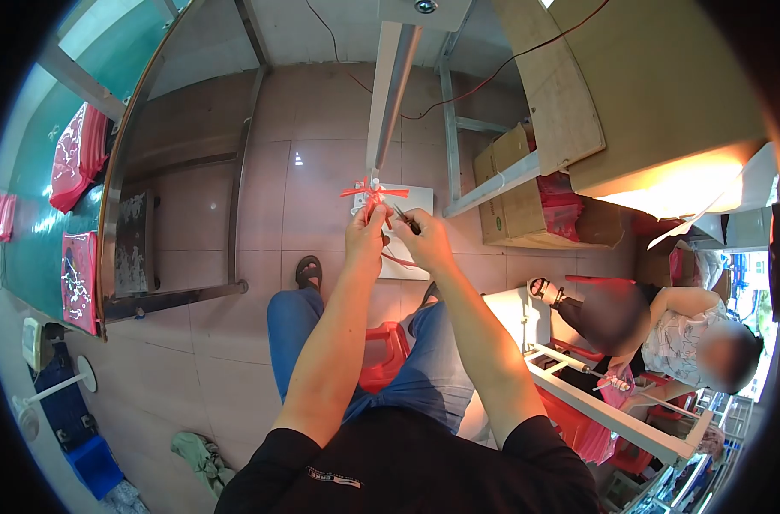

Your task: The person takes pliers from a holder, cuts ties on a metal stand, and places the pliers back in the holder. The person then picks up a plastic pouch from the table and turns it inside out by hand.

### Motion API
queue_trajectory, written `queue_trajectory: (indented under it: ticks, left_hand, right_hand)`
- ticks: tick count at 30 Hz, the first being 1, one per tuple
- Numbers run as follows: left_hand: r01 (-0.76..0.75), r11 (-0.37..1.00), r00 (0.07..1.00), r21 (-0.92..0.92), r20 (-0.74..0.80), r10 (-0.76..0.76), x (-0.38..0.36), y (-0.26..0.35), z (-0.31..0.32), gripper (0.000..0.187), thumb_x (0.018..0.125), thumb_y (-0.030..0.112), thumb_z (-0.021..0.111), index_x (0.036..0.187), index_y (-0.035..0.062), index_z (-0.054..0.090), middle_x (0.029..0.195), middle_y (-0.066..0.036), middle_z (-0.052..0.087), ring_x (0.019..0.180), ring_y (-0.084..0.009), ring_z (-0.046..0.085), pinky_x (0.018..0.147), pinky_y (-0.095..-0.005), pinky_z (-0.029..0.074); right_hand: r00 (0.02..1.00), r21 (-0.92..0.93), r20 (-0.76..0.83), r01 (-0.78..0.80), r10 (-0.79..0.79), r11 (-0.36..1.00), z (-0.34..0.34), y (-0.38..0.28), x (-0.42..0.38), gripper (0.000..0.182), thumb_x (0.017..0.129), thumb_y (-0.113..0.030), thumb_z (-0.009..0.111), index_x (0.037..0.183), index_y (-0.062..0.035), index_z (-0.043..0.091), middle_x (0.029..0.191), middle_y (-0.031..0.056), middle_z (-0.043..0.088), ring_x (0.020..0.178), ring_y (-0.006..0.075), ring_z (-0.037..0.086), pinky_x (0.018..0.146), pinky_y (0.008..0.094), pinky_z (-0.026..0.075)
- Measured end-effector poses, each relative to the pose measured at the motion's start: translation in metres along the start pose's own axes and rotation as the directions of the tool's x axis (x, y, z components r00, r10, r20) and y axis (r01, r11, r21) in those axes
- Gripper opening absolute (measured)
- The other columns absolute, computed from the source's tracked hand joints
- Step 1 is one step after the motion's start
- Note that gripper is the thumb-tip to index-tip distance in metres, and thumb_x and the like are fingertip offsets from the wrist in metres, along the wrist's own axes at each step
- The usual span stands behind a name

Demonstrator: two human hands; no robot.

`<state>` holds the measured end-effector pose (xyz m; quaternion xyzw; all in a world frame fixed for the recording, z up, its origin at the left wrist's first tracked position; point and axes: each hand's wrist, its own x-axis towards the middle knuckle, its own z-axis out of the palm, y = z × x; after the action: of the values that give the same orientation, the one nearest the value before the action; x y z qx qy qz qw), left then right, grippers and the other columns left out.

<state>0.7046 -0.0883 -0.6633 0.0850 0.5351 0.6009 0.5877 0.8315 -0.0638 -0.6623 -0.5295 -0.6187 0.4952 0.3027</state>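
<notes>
My left hand (366,242) is closed, its thumb and fingers pinching a red ribbon bow (375,194). The loops of the bow spread to both sides above the fingertips, close against the lower end of a metal post (386,103). Just to the right, my right hand (428,245) is closed around small dark scissors (410,223), whose tips point up and left toward the ribbon. A loose red ribbon end hangs below the hands, over a white base plate (403,270). The ribbon between my left fingers is partly hidden.
A green table (39,248) with stacked pink-red pouches (80,158) stands at left. At right, a cardboard box (514,201) holds more pink-red items. A seated person (677,334) works at lower right beside a white metal frame (613,415). A red stool (383,355) is beneath me.
</notes>
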Motion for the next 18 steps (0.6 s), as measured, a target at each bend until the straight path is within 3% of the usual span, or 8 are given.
queue_trajectory:
  ticks: [4,6,18]
  left_hand:
    - [-0.009,1.000,1.000,-0.016,-0.008,0.009,0.000,-0.001,-0.004,0.009,0.095,0.022,0.062,0.098,0.0134,0.063,0.074,0.006,0.054,0.054,-0.0021,0.040,0.050,-0.0214,0.036]
    - [-0.023,0.999,1.000,-0.037,-0.016,0.022,0.003,-0.003,-0.006,0.009,0.096,0.022,0.061,0.098,0.0136,0.063,0.074,0.006,0.053,0.055,-0.0024,0.041,0.050,-0.0216,0.036]
    - [-0.041,0.997,0.999,-0.067,-0.032,0.039,0.008,-0.008,-0.011,0.008,0.096,0.022,0.060,0.096,0.0142,0.064,0.068,0.008,0.048,0.057,-0.0027,0.042,0.052,-0.0209,0.036]
  right_hand:
    - [0.999,-0.050,0.032,-0.026,0.027,0.998,-0.012,-0.013,0.012,0.035,0.090,-0.033,0.062,0.100,0.0009,0.065,0.076,0.0103,0.065,0.069,0.0188,0.059,0.065,0.0326,0.047]
    - [0.988,-0.258,0.141,-0.024,0.062,0.966,-0.012,-0.018,0.019,0.037,0.093,-0.035,0.057,0.097,0.0005,0.064,0.077,0.0082,0.061,0.070,0.0151,0.055,0.064,0.0315,0.045]
    - [0.971,-0.336,0.232,0.033,0.049,0.941,-0.009,-0.036,0.041,0.040,0.093,-0.038,0.057,0.096,0.0009,0.067,0.079,0.0121,0.063,0.072,0.0201,0.058,0.067,0.0340,0.046]
